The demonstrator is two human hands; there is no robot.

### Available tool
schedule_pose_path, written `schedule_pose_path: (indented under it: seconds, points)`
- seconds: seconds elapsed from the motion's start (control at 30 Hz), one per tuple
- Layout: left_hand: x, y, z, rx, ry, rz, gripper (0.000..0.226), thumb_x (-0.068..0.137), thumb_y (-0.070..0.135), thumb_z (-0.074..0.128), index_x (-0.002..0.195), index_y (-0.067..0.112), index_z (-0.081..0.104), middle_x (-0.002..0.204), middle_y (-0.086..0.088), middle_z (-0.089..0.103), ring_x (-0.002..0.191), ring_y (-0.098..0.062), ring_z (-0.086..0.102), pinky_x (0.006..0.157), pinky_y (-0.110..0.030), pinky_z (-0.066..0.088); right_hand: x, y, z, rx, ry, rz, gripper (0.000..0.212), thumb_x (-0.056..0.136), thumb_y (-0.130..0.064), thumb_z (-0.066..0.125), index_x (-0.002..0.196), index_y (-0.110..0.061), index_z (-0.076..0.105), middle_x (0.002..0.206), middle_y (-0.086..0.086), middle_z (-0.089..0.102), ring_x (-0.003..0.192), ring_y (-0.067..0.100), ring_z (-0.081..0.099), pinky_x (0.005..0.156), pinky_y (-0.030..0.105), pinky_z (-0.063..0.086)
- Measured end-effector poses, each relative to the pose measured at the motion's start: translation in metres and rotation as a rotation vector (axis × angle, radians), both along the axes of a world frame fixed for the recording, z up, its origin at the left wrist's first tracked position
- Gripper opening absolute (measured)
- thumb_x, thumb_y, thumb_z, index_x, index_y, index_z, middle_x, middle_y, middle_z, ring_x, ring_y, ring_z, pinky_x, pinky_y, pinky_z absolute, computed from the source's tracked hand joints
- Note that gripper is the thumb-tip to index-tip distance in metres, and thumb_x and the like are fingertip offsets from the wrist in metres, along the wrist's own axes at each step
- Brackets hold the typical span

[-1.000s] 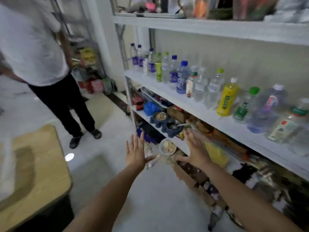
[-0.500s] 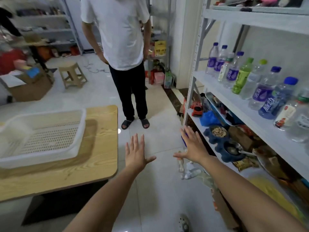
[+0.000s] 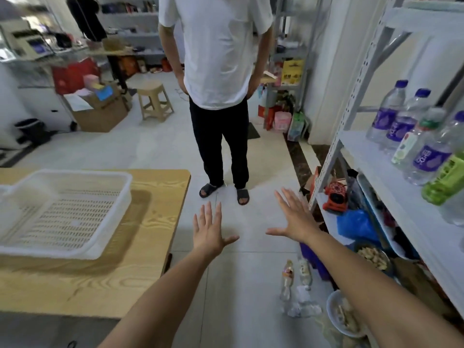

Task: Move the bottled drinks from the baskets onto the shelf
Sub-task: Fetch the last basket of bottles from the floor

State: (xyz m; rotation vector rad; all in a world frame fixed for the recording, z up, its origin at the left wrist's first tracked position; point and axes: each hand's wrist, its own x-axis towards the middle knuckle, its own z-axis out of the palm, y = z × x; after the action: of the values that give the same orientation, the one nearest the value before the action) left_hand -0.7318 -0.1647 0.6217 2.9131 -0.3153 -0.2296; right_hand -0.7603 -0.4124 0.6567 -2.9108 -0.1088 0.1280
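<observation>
A white plastic basket [image 3: 114,187] sits on the wooden table [image 3: 140,267] at the left, and nothing shows inside it. Bottled drinks stand on the white shelf [image 3: 391,182] at the right: purple-labelled water bottles [image 3: 386,116] and a green bottle [image 3: 444,179] among them. My left hand [image 3: 209,231] and my right hand [image 3: 293,217] are stretched out over the floor between table and shelf, fingers spread, holding nothing.
A person in a white shirt and black trousers [image 3: 221,116] stands straight ahead on the tiled floor. Two small bottles [image 3: 296,275] lie on the floor by the shelf foot. Lower shelves hold bowls [image 3: 371,254], a blue bag [image 3: 356,224] and a red item. A beige stool [image 3: 154,101] stands behind.
The view has swung left, away from the shelf toward the table and basket. Both hands stay open and spread in front of me, now over the floor.
</observation>
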Motion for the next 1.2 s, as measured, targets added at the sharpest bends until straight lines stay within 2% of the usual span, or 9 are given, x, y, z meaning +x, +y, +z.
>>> schedule_pose_path:
  seconds: [0.17, 0.3, 0.53, 0.83, 1.2]
  points:
    - [0.051, 0.011, -0.001, 0.010, 0.014, 0.129, 0.107, 0.082, 0.071, 0.046, 0.150, 0.020, -0.020, 0.156, -0.011, -0.026, 0.144, -0.029, -0.024, 0.116, -0.048, -0.013, 0.075, 0.004, -0.008, 0.009, 0.017, 0.107, 0.117, 0.070, -0.077, 0.053, 0.150, -0.023, -0.014, 0.157, 0.001, -0.022, 0.143, 0.015, -0.024, 0.116, 0.037, -0.014]
    - [0.105, 0.017, -0.008, 0.001, -0.005, 0.190, 0.108, 0.080, 0.075, 0.044, 0.151, 0.021, -0.017, 0.158, -0.011, -0.022, 0.145, -0.029, -0.022, 0.116, -0.048, -0.012, 0.143, 0.011, -0.010, 0.027, -0.012, 0.167, 0.116, 0.070, -0.074, 0.056, 0.151, -0.022, -0.008, 0.158, 0.001, -0.017, 0.144, 0.014, -0.019, 0.117, 0.038, -0.011]
    - [0.213, 0.019, -0.020, -0.029, 0.034, 0.279, 0.106, 0.080, 0.076, 0.041, 0.151, 0.022, -0.017, 0.157, -0.014, -0.021, 0.145, -0.029, -0.021, 0.116, -0.047, -0.012, 0.275, 0.008, -0.015, 0.006, 0.003, 0.219, 0.117, 0.069, -0.075, 0.057, 0.151, -0.024, -0.008, 0.159, -0.001, -0.014, 0.145, 0.013, -0.018, 0.116, 0.036, -0.012]
    - [0.324, 0.018, -0.018, 0.033, 0.042, 0.372, 0.106, 0.081, 0.076, 0.040, 0.150, 0.021, -0.018, 0.157, -0.013, -0.022, 0.146, -0.029, -0.019, 0.116, -0.046, -0.010, 0.407, 0.014, -0.017, -0.004, 0.011, 0.325, 0.116, 0.070, -0.074, 0.057, 0.150, -0.026, -0.010, 0.158, 0.000, -0.017, 0.144, 0.015, -0.020, 0.116, 0.037, -0.012]
    - [0.435, -0.008, -0.029, 0.009, 0.085, 0.716, 0.107, 0.081, 0.077, 0.039, 0.150, 0.020, -0.021, 0.157, -0.012, -0.025, 0.145, -0.029, -0.021, 0.118, -0.046, -0.007, 0.585, 0.028, -0.026, -0.057, 0.004, 0.716, 0.119, 0.067, -0.075, 0.059, 0.151, -0.023, -0.006, 0.159, 0.000, -0.014, 0.145, 0.016, -0.017, 0.116, 0.037, -0.011]
